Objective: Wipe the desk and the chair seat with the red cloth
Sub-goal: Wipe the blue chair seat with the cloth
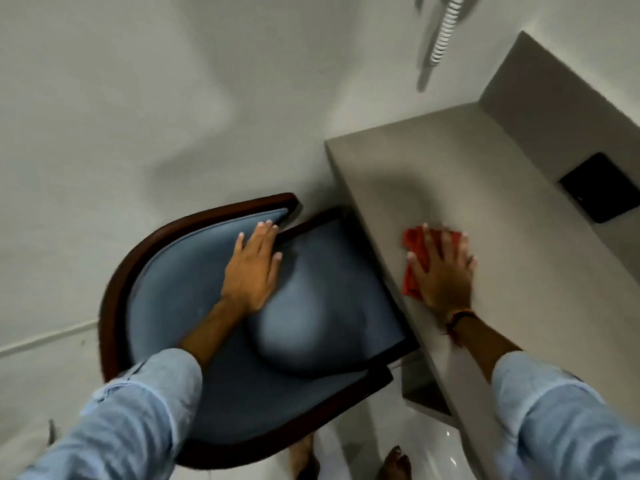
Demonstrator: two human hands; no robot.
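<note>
Under the flat palm of the right hand point(441, 271) lies the red cloth point(414, 263), pressed onto the grey desk point(485, 174) near its front edge; the fingers are spread wide and laid open over the fabric, not curled around it, so the cloth is pinned rather than pinched. Red folds show beyond the fingertips and out past the thumb side, toward the desk's edge. A dark thread band point(457, 318) circles the wrist just behind that hand, and a rolled pale blue sleeve point(554, 417) covers the forearm. Across the desk's edge from the cloth, the left hand point(252, 268) rests open and flat on the blue padding of the chair point(194, 306), fingers together and reaching to the end of the upholstered back where the dark wooden frame point(114, 278) curves round; it holds nothing. Beside that hand, toward the desk, the blue chair seat point(346, 289) slides partly under the desktop. Well beyond the right hand's fingertips, a black square panel point(597, 187) sits in the desk's raised back ledge.
</note>
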